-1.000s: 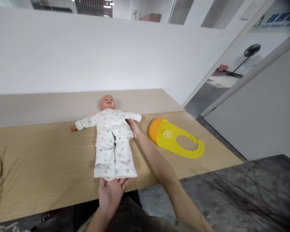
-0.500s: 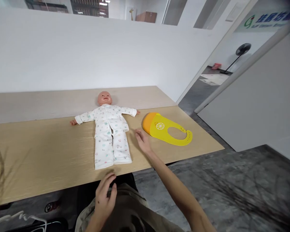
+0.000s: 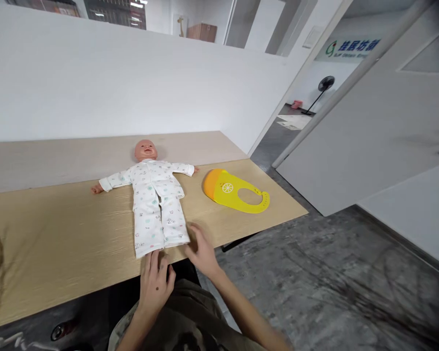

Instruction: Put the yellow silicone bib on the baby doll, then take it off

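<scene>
A baby doll (image 3: 157, 187) in white printed pyjamas lies face up on the wooden table (image 3: 76, 229), arms spread and trouser legs toward me. At the table's front edge, my left hand (image 3: 156, 278) has its fingers apart, their tips by the hem of one trouser leg. My right hand (image 3: 202, 251) is beside the other trouser leg, thumb and fingers apart. Neither hand has anything in its grasp. To the doll's right rests a yellow silicone bib (image 3: 237, 191) with an orange pocket and a white citrus-slice print, its neck strap pointing right.
A white wall (image 3: 113, 83) rises behind the table. On the right, a grey door (image 3: 369, 136) stands open, with a standing fan (image 3: 326, 84) in the room beyond. A dark round object (image 3: 57, 332) is below the table at lower left.
My right hand has moved from near the bib back to the doll's trouser hem. My left hand has come forward to the table edge. The view has turned slightly right.
</scene>
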`<state>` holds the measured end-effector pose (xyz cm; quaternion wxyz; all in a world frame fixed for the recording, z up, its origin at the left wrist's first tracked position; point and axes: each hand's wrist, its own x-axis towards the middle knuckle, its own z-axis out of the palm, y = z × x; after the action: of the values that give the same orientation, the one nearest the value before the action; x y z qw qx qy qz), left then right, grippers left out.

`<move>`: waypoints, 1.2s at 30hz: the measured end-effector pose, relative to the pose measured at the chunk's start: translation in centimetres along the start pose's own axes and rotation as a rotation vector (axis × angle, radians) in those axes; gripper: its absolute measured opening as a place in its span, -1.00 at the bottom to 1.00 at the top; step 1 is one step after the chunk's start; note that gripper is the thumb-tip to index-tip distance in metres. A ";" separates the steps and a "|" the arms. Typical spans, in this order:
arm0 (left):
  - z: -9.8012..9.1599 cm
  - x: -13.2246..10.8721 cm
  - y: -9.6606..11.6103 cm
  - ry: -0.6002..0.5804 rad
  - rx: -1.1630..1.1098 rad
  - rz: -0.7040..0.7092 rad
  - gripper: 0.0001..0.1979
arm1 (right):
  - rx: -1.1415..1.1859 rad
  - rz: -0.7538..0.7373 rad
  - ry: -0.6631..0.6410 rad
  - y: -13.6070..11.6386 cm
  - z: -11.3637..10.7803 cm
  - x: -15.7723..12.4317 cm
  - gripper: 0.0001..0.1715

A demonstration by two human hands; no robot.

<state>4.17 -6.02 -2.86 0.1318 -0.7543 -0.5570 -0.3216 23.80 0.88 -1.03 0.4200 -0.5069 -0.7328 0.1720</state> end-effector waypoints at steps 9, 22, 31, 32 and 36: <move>-0.4 0.6 -0.3 -0.080 -0.019 0.083 -0.52 | -0.185 -0.028 0.106 -1.2 3.9 1.1 -0.41; -1.5 1.6 -1.5 -0.176 0.015 0.133 -0.53 | -0.272 -0.010 0.184 -1.8 4.6 0.8 -0.48; -0.9 1.7 -1.0 -0.149 0.075 0.117 -0.56 | -0.235 -0.176 0.100 -2.4 2.9 0.6 -0.43; -0.8 1.5 -0.9 -0.150 0.080 0.110 -0.55 | -0.214 -0.179 0.086 -2.3 2.8 0.6 -0.42; -0.3 0.9 -0.2 -0.177 0.129 0.031 -0.49 | -0.119 -0.171 0.045 -1.9 2.4 0.1 -0.35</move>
<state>4.00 -5.47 -2.10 0.1352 -0.7782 -0.5744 -0.2150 20.72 0.60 -1.09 0.4186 -0.4703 -0.7727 0.0803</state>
